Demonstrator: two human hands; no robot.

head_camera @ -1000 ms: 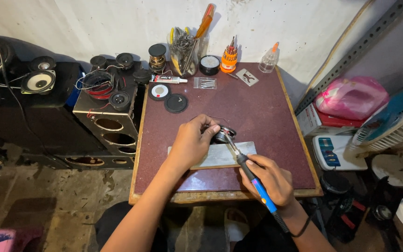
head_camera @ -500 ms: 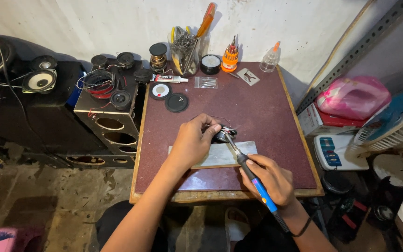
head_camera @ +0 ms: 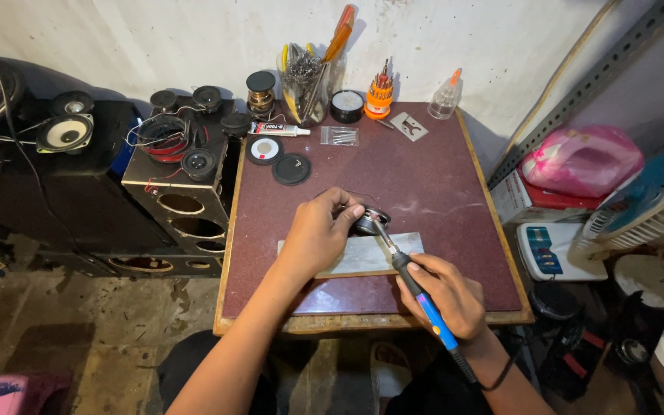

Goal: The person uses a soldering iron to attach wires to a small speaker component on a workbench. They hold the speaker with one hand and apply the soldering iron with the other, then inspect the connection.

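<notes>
My left hand (head_camera: 319,231) pinches a small round speaker driver (head_camera: 369,220) against the dark red table (head_camera: 424,177), just above a pale grey tile (head_camera: 363,257). A thin wire loops up from the driver. In my right hand (head_camera: 443,296) I grip a soldering iron (head_camera: 416,296) with a blue and black handle like a pen. Its metal tip rests on the driver's edge beside my left fingers. The iron's cord runs off past my wrist.
Along the back edge stand a jar of tools (head_camera: 305,77), an orange screwdriver set (head_camera: 379,96), a glue bottle (head_camera: 446,96), a wire spool (head_camera: 260,91), a glue tube (head_camera: 274,128), and two round discs (head_camera: 278,159). Speaker cabinets (head_camera: 178,200) crowd the left; a fan (head_camera: 647,207) and boxes stand right.
The iron's tip has shifted slightly on the driver. Both hands stay in nearly the same place.
</notes>
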